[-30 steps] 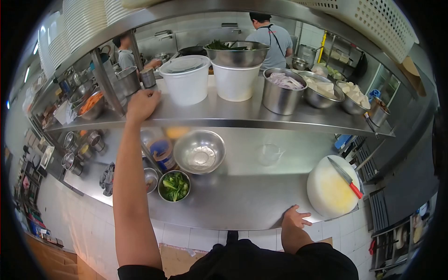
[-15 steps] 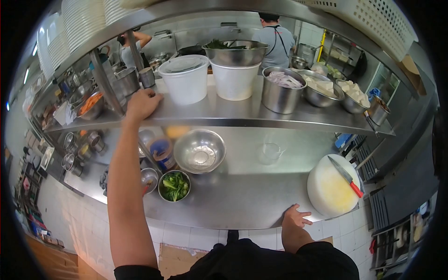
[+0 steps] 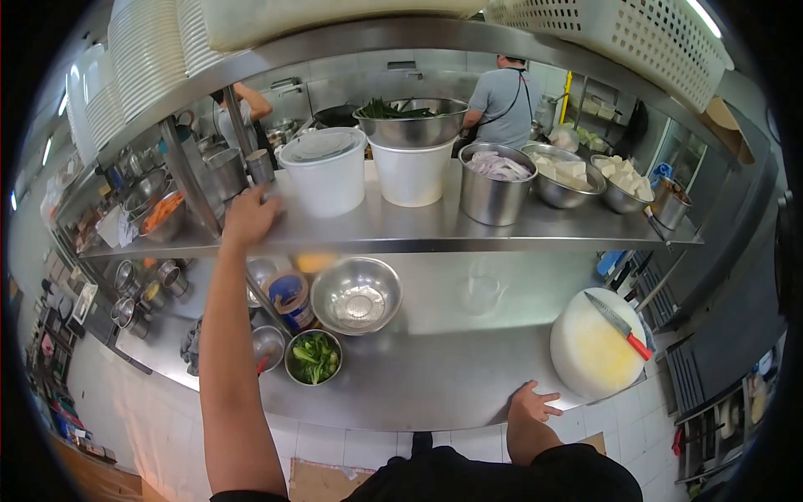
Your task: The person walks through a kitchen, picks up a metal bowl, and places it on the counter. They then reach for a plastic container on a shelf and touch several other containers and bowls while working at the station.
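Observation:
My left hand (image 3: 249, 219) is stretched out over the steel shelf (image 3: 401, 244), beside a lidded white tub (image 3: 324, 180) and a small metal canister (image 3: 260, 167). Its fingers look loosely apart, slightly blurred, with nothing seen in them. Down at the counter's front edge, my right hand (image 3: 534, 405) rests with spread fingers and holds nothing. Close to it lies a round white chopping board (image 3: 585, 351) bearing a knife (image 3: 615, 322) with a red handle. Below my left hand stand a steel bowl (image 3: 356, 294) and a smaller bowl of green vegetables (image 3: 314, 357).
On the shelf stand a white bucket (image 3: 410, 180) under a steel bowl (image 3: 410, 130), a pot of sliced onion (image 3: 498, 194) and bowls of white chunks (image 3: 562, 180). Stacked containers (image 3: 146, 50) and a white basket (image 3: 619, 38) sit overhead. Two people (image 3: 502, 96) stand behind.
The view has tilted up, so shelf and counter appear lower. My left hand has shifted slightly on the shelf, its fingers less curled. My right hand has stayed at the counter edge.

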`<state>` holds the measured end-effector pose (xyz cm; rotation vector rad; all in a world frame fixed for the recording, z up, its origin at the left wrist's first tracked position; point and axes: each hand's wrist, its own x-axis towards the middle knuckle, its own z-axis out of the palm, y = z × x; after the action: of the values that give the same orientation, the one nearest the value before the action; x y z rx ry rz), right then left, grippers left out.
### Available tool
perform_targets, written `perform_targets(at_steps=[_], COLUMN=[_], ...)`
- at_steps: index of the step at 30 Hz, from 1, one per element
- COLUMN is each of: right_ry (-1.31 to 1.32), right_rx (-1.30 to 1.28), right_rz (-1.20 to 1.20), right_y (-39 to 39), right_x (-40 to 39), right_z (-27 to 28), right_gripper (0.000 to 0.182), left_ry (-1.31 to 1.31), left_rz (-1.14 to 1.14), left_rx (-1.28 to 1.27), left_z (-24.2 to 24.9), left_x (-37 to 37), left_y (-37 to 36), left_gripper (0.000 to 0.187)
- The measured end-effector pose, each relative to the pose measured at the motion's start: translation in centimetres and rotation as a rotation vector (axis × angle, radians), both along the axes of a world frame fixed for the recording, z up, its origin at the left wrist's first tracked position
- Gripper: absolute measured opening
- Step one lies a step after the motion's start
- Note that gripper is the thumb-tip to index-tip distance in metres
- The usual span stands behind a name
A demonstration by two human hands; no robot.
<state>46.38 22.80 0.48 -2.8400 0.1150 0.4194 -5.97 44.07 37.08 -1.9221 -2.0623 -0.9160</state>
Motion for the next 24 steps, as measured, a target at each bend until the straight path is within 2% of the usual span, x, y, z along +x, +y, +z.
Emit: perform_targets(at_steps=[2,6,10,15,18,20,24], right_ry=[-0.019,-0.053,-0.114,-0.053,-0.087,-0.098,-0.13], right_rx=[0.007,0.009,0.0,0.011,0.002,0.004,-0.003], right_rz=[-0.006,-0.016,-0.016,-0.019,0.007,0.002,-0.007], right_y=[0.1,0.1,0.4,0.1,0.1,0.2,0.2], right_x=[0.2,0.3,1.1,0.0,0.6,0.6,1.0], right_z=[-0.6,-1.3,-3.3,-0.5,-1.8,-2.3,-3.4], right_gripper=[0.089,0.089,0.09,0.088,0.089,0.089,0.089], left_ry=[-0.027,-0.072,-0.043,-0.096,-0.116,0.024,0.025], left_rz=[-0.027,-0.002,0.021,0.003,0.011,0.017,0.05], left_rx=[-0.135,-0.127,-0.078,-0.038,-0.032,-0.133,-0.062], left_z=[0.5,0.5,0.0,0.0,0.2,0.2,0.1], left_x=[-0.2,0.0,0.1,0.3,0.6,0.2,0.2], left_y=[-0.1,-0.3,0.0,-0.5,-0.7,-0.4,-0.2], left_gripper=[0.063,0.058,0.066,0.076,0.069,0.06,0.055])
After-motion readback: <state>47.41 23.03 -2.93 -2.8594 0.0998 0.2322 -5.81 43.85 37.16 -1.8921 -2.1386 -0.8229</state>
